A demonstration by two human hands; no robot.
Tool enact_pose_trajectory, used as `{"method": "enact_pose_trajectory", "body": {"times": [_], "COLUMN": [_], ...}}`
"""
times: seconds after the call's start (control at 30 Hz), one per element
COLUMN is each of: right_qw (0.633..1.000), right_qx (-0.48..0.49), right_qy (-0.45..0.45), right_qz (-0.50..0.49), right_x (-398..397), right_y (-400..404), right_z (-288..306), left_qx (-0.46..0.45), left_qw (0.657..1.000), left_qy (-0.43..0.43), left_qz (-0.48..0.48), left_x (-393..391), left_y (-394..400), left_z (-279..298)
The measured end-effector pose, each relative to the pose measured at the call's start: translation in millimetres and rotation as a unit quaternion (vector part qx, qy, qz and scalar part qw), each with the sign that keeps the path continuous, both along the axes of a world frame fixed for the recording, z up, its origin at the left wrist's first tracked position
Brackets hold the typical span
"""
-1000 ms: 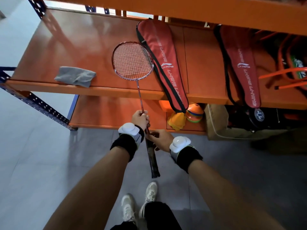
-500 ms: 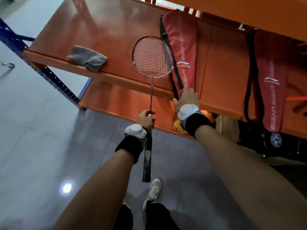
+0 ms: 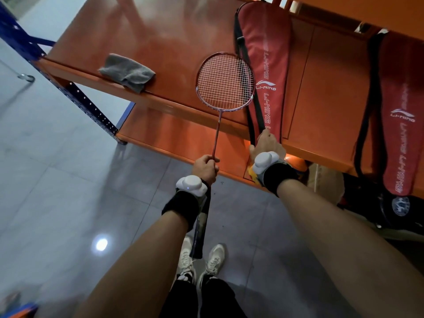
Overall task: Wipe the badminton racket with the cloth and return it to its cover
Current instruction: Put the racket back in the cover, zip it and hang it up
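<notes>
We hold the badminton racket (image 3: 224, 82) in our left hand (image 3: 205, 168), whose fingers (image 3: 212, 159) are curled tight round the thin shaft just above the handle, so the shaft runs out past the knuckles and the dark grip trails back under the wrist toward our shoes (image 3: 202, 260). The strung head stands up and away from the fingers, over the front edge of the orange shelf (image 3: 160, 42), its right rim overlapping the black strap of the nearer red cover (image 3: 266, 65).

Our right hand (image 3: 267, 145) is on the lower end of that cover, where it overhangs the shelf's front edge. Its fingers reach round the cover's edge and strap; they seem to grip it, though the fingertips are hidden behind the hand, so we cannot tell how firmly.

The grey cloth (image 3: 127, 71) lies crumpled on the shelf, well to the left of the racket head, one corner drooping over the shelf's front edge, apart from both hands. A second red cover (image 3: 399, 111) lies farther right on the same shelf.
</notes>
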State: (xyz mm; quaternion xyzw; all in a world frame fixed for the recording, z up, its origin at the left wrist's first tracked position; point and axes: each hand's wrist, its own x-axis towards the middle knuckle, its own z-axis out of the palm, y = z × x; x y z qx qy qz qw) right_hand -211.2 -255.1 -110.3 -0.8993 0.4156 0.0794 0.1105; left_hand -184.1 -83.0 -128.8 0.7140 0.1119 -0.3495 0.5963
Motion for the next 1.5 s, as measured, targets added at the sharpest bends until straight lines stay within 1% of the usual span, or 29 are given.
{"method": "enact_pose_trajectory", "body": {"times": [0.13, 0.23, 0.33, 0.4, 0.5, 0.57, 0.67, 0.73, 0.8, 0.9, 1.07, 1.13, 1.23, 1.4, 1.5], "right_qw": [0.999, 0.999, 0.999, 0.999, 0.999, 0.999, 0.999, 0.998, 0.998, 0.999, 1.0, 0.999, 0.999, 0.998, 0.997], "right_qx": [0.025, 0.032, 0.015, 0.012, 0.012, -0.012, -0.047, -0.057, -0.051, -0.031, -0.012, -0.008, 0.001, 0.015, 0.018], "right_qy": [0.01, 0.017, 0.023, 0.033, 0.032, 0.028, 0.019, 0.022, 0.025, 0.007, -0.017, -0.021, -0.033, -0.053, -0.059], "right_qz": [-0.024, -0.032, -0.023, -0.019, -0.027, -0.022, -0.003, 0.006, 0.012, 0.004, -0.02, -0.029, -0.031, -0.039, -0.046], "right_x": [5, 6, 7, 9, 11, 14, 19, 24, 27, 29, 28, 27, 26, 24, 25], "right_y": [-7, -11, -8, -10, -15, -16, -17, -18, -20, -26, -27, -27, -29, -35, -37], "right_z": [3, 4, 2, 0, -4, -5, -5, -6, -7, -9, -8, -7, -6, -3, -2], "left_qx": [0.006, 0.015, -0.004, -0.007, -0.04, -0.038, -0.012, -0.01, -0.017, -0.035, 0.018, 0.027, 0.031, 0.068, 0.08], "left_qw": [1.0, 0.998, 0.997, 0.998, 0.999, 0.999, 1.0, 0.999, 0.998, 0.999, 0.996, 0.995, 0.993, 0.984, 0.982], "left_qy": [-0.016, -0.061, -0.074, -0.059, 0.009, 0.018, -0.02, -0.052, -0.062, -0.035, -0.085, -0.096, -0.108, -0.163, -0.165], "left_qz": [-0.005, -0.015, 0.017, 0.033, 0.031, 0.023, 0.011, 0.002, 0.004, 0.023, 0.017, 0.009, 0.023, 0.03, 0.04], "left_x": [5, 7, 11, 15, 23, 29, 35, 36, 37, 40, 43, 43, 45, 47, 49], "left_y": [-1, -3, -6, -9, -11, -12, -10, -8, -8, -7, 1, 4, 6, 9, 8], "left_z": [-2, 0, 1, 1, 1, -1, -1, -1, 0, 2, -2, -2, 1, 7, 11]}}
